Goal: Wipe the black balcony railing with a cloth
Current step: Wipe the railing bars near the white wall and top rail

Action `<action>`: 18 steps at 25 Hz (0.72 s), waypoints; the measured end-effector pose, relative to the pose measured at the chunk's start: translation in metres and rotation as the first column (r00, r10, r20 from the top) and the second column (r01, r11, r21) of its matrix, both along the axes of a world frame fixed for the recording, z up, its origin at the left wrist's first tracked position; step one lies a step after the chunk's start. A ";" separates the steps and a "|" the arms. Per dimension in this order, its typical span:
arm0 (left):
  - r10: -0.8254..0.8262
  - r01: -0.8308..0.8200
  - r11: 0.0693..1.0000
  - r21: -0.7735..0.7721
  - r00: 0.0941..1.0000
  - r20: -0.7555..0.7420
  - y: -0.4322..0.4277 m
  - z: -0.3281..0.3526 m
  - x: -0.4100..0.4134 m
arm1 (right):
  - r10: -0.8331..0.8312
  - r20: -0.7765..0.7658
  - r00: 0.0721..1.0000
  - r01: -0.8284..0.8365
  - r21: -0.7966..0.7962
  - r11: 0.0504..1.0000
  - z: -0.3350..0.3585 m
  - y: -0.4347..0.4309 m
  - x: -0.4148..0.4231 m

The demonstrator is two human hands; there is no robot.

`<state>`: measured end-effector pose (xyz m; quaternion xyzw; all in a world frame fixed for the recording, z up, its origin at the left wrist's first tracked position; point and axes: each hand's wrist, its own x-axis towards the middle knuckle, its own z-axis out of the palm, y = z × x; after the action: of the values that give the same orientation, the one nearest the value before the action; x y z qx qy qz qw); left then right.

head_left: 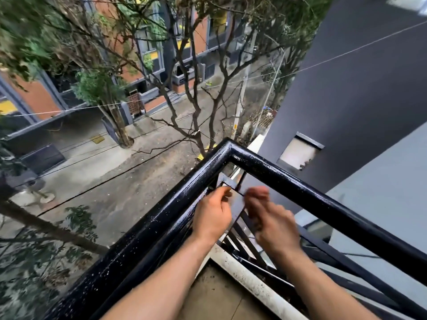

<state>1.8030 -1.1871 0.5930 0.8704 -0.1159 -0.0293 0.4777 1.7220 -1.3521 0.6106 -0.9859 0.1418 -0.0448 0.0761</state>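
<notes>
Left hand (pixel 213 212): inside the rail corner, fingers curled, tips drawn together; whether they pinch anything cannot be told. Right hand (pixel 270 218): just beside it at 3 o'clock, motion-blurred, grip not readable. Black balcony railing (pixel 161 218): glossy, speckled top rail, its two runs meeting in a corner at 12 o'clock from the hands, and passing at 9 and 3 o'clock of them. Balusters (pixel 245 236): black, below the hands. White kerb (pixel 249 280): at 6 o'clock, under the balusters. Bare tree (pixel 196 107): beyond the corner. Grey wall (pixel 358 88): far right.
</notes>
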 end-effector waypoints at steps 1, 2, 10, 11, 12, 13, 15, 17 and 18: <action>-0.082 0.081 0.997 0.006 0.996 0.019 -0.007 -0.001 -0.004 | -0.189 0.083 0.978 0.185 0.051 0.981 0.000 -0.014 -0.016; -0.130 0.130 0.991 0.006 0.991 0.027 -0.016 -0.004 -0.005 | -0.346 0.079 0.935 0.340 0.072 0.938 -0.001 -0.023 -0.025; -0.217 0.227 0.964 -0.141 0.973 0.084 -0.041 -0.016 -0.007 | -0.087 0.210 0.974 -0.015 0.442 0.897 -0.047 0.027 0.051; -0.263 0.277 0.955 -0.104 0.956 0.127 -0.041 -0.021 -0.006 | -0.042 0.241 0.970 -0.077 0.466 0.881 -0.047 0.024 0.047; -0.331 0.341 0.939 -0.036 0.929 0.167 -0.044 -0.026 -0.006 | -0.021 0.238 0.971 -0.087 0.434 0.896 -0.043 0.019 0.037; -0.418 0.416 0.908 0.049 0.888 0.192 -0.051 -0.030 -0.010 | -0.033 0.211 0.977 -0.042 0.342 0.939 -0.042 0.009 0.017; -0.578 0.547 0.812 0.203 0.801 0.154 -0.067 -0.035 -0.019 | -0.139 0.201 0.970 0.111 0.144 0.983 -0.048 -0.019 -0.036; -0.674 0.614 0.718 0.329 0.730 0.110 -0.084 -0.030 -0.034 | -0.371 0.180 0.911 0.369 0.042 0.928 -0.062 -0.055 -0.106; -0.701 0.623 0.684 0.379 0.706 0.103 -0.093 -0.028 -0.042 | -0.494 0.149 0.857 0.498 0.011 0.867 -0.065 -0.065 -0.135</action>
<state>1.7615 -1.2798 0.5650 0.8296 -0.4751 -0.1138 0.2704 1.5871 -1.4173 0.5455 -0.9112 0.3841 -0.1372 0.0586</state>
